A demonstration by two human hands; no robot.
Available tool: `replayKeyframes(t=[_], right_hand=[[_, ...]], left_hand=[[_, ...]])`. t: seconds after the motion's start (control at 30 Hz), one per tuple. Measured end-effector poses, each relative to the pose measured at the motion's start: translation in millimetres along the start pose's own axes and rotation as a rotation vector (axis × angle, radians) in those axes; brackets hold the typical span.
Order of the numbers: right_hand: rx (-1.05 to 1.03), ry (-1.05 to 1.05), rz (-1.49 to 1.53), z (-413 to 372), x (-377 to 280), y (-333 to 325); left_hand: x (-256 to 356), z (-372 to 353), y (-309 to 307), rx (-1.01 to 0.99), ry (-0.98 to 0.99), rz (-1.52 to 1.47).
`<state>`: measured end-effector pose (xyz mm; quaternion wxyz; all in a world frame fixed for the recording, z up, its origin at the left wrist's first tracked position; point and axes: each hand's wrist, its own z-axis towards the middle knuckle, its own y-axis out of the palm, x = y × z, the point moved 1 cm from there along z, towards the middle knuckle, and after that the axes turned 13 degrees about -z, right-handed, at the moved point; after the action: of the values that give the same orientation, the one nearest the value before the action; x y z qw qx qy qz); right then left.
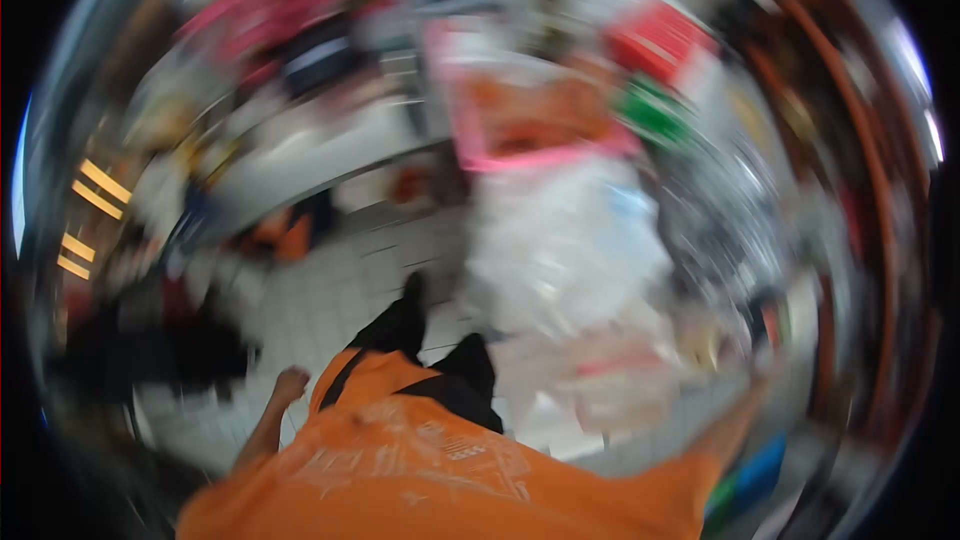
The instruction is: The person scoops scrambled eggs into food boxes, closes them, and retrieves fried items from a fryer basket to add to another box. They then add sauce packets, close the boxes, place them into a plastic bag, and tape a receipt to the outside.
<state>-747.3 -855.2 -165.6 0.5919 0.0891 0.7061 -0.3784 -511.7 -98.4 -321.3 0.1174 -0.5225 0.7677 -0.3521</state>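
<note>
My left hand hangs low over the tiled floor, beside my orange shirt. Its fingers look loosely curled, and nothing shows in them. On the other side, my right arm reaches outward, and my right hand is smeared by motion near blurred packages at the right. What its fingers hold or touch, if anything, I cannot make out. Close to that arm lie a large white plastic bag and a clear, shiny plastic wrapping.
A pink-edged tray with orange-red contents stands ahead, beside a red box and a green package. A white table is at front left. Brown shelving lines the right. Light tiles cover the floor.
</note>
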Motion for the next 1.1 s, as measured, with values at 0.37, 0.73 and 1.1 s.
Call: replayKeyframes(t=[0.37,0.73,1.1], right_hand=[[-0.384,-0.209,-0.115,179.6,-163.6,232.1],[-0.959,-0.281,-0.117,5.5,-408.7,799.9],[-0.811,-0.757,-0.156,-58.9,-569.4,874.1]], left_hand=[[38.8,-51.6,155.1,0.437,-0.708,-1.101],[-382.1,-74.5,-272.5,1.752,-0.336,-0.586],[-437.8,-129.3,-394.8,1.464,0.173,-0.652]])
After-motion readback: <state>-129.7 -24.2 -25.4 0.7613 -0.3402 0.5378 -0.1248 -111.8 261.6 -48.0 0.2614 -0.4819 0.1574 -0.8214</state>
